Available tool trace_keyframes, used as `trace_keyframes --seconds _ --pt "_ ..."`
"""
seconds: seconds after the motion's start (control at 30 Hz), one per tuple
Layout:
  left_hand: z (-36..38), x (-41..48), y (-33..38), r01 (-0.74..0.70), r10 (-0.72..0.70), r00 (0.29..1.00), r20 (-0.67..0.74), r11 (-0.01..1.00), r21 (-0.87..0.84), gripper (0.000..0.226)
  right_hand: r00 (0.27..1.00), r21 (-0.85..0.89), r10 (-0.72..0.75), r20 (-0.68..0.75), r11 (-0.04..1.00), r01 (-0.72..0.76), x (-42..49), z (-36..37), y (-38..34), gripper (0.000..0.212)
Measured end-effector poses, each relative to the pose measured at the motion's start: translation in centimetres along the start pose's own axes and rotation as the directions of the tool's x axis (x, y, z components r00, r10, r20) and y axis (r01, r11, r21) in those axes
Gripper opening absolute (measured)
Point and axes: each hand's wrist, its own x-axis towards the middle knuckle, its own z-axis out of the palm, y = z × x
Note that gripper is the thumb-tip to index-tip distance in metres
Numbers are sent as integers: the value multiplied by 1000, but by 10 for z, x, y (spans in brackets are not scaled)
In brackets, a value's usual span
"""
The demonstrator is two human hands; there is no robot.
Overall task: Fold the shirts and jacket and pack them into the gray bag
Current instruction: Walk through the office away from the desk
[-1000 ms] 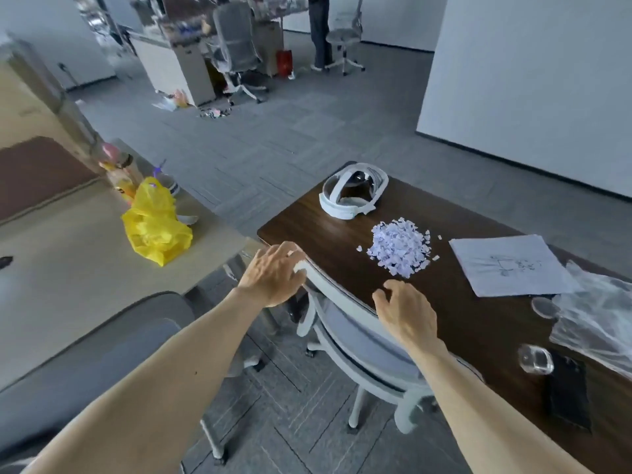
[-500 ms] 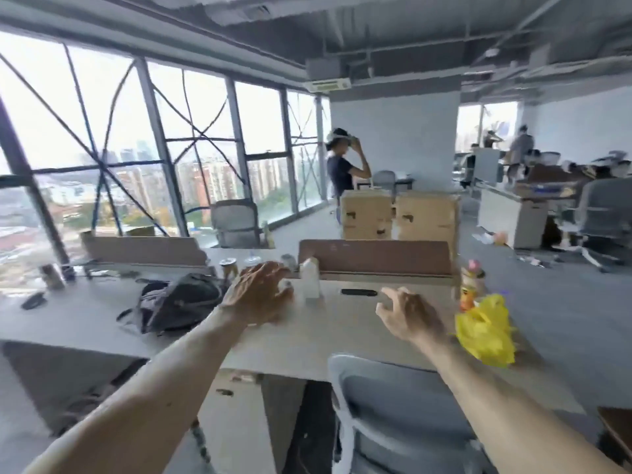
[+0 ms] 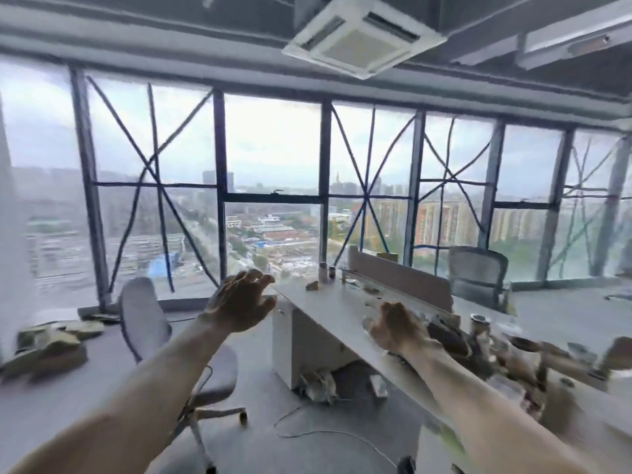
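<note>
**A:** What has changed since half a second ago?

**B:** The view has swung left. Then it faced the desk square on, with a yellow bag at its right end. Now the windows (image 3: 273,148) fill the frame and the desk (image 3: 333,313) runs off slantwise at the right. The yellow bag is out of sight. Both arms stay stretched out ahead.

**A:** Where is there room to move?

**B:** Open floor (image 3: 260,388) lies between a white chair (image 3: 143,313) on the left and the desk's near end panel. A thin cable (image 3: 325,432) loops across the floor, and crumpled stuff (image 3: 316,384) lies under the desk. A gray chair (image 3: 477,275) stands past the divider (image 3: 400,282), by the glass.

**A:** And the hands?

**B:** The left hand (image 3: 241,302) is up in the air in front of the desk's far corner, fingers spread, touching nothing. The right hand (image 3: 396,328) hangs over the desk's near edge, fingers loosely bent, holding nothing.

**A:** The bag and the clothes?

**B:** A dark heap (image 3: 448,336) lies on the desk just beyond the right hand, beside a can (image 3: 478,325). It is too blurred to say whether it is the gray bag. I cannot make out the shirts or jacket in the blur.
</note>
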Motion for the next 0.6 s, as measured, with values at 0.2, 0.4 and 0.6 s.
trace_keyframes --seconds 0.2,0.4,0.6 --pt "19 9 -118 119 -124 992 33 986 119 45 974 61 -227 20 972 225 113 73 -106 46" --pt "33 54 -237 219 -242 968 66 944 247 53 918 132 -396 33 912 389 246 133 -207 45" --pt "42 77 -350 344 -378 924 62 890 299 50 844 183 -530 85 841 509 351 198 -329 40"
